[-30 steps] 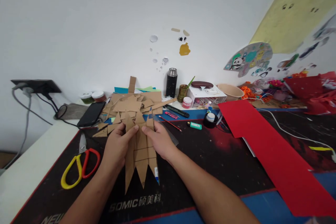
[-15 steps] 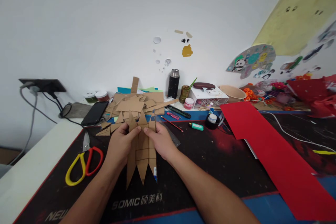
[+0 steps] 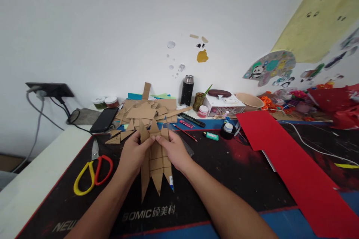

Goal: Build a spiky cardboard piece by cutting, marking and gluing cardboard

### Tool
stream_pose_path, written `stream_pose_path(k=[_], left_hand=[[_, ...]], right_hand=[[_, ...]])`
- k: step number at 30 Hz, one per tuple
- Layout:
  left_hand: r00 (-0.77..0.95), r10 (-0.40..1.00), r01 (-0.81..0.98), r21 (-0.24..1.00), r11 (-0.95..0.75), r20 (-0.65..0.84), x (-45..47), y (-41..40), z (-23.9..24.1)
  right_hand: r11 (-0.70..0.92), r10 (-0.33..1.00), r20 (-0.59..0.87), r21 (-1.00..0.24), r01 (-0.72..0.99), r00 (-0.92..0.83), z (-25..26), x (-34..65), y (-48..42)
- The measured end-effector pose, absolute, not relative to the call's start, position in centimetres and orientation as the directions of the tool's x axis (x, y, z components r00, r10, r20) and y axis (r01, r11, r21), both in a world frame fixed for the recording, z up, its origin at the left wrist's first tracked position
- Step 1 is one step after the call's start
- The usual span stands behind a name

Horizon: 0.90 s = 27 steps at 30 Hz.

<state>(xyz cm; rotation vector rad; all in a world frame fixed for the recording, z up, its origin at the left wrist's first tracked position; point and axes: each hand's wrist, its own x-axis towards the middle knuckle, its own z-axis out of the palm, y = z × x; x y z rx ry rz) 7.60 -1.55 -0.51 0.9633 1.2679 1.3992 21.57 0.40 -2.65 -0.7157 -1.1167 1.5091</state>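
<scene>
A brown cardboard cutout (image 3: pixel 156 162) with pointed ends and drawn lines is held upright above the black mat. My left hand (image 3: pixel 137 148) grips its left side, thumb pressed on the front face. On the other side my right hand (image 3: pixel 174 149) pinches it the same way, so both thumbs nearly meet at the middle. The fingers behind the cardboard are hidden. Beside the cutout's lower right point lies a small white-and-blue pen-like item (image 3: pixel 171 183), partly covered. Scissors (image 3: pixel 94 171) with yellow and red handles rest left of my left forearm.
Cardboard scraps (image 3: pixel 143 111) are heaped behind my hands, near a phone (image 3: pixel 104 120) and a black flask (image 3: pixel 187 90). A red pencil (image 3: pixel 186 133), a box cutter (image 3: pixel 194 120) and a green eraser-like block (image 3: pixel 211 136) lie to the right. A large red sheet (image 3: pixel 291 168) spans the right side.
The view has shifted slightly, moving everything a little to the right. Both hands keep hold of the cardboard cutout, with the thumbs now almost touching.
</scene>
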Motion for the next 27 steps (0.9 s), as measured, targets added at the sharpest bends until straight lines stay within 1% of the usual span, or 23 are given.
stream_pose_path(k=[5,9,11,14,17,20,23,27], left_hand=[[-0.221,0.972,-0.150,0.988,0.049,-0.081,7.8,-1.3,-0.7],[-0.183,0.978,-0.177,0.982,0.067,-0.100,8.2,-1.5,-0.1],[-0.144,0.983,-0.202,0.976,0.081,-0.111,8.3,-1.7,0.3],[-0.044,0.986,-0.219,0.965,0.145,-0.158,8.3,-2.0,0.9],[0.046,0.981,-0.178,0.965,0.193,-0.187,8.3,-2.2,0.9],[0.082,0.978,-0.112,0.974,0.198,-0.190,8.5,-2.4,0.6],[0.058,0.983,-0.107,0.978,0.182,-0.176,8.7,-2.4,0.2],[-0.127,0.983,-0.187,0.977,0.107,-0.132,8.4,-1.9,0.1]], right_hand=[[0.010,0.970,0.105,-0.917,-0.399,-0.217,-2.8,21.5,0.4],[-0.027,0.977,0.064,-0.911,-0.412,-0.205,-2.3,21.6,0.3],[-0.039,0.977,0.052,-0.907,-0.418,-0.205,-1.9,22.0,0.4],[-0.051,0.983,0.030,-0.900,-0.432,-0.181,-1.2,22.6,0.7],[-0.063,0.989,0.003,-0.898,-0.435,-0.150,-0.7,23.3,1.1],[-0.066,0.992,-0.010,-0.897,-0.436,-0.129,-0.5,23.8,1.4],[-0.059,0.991,-0.002,-0.900,-0.431,-0.132,-0.5,23.9,1.5],[-0.029,0.976,0.053,-0.929,-0.368,-0.210,-0.9,23.6,1.4]])
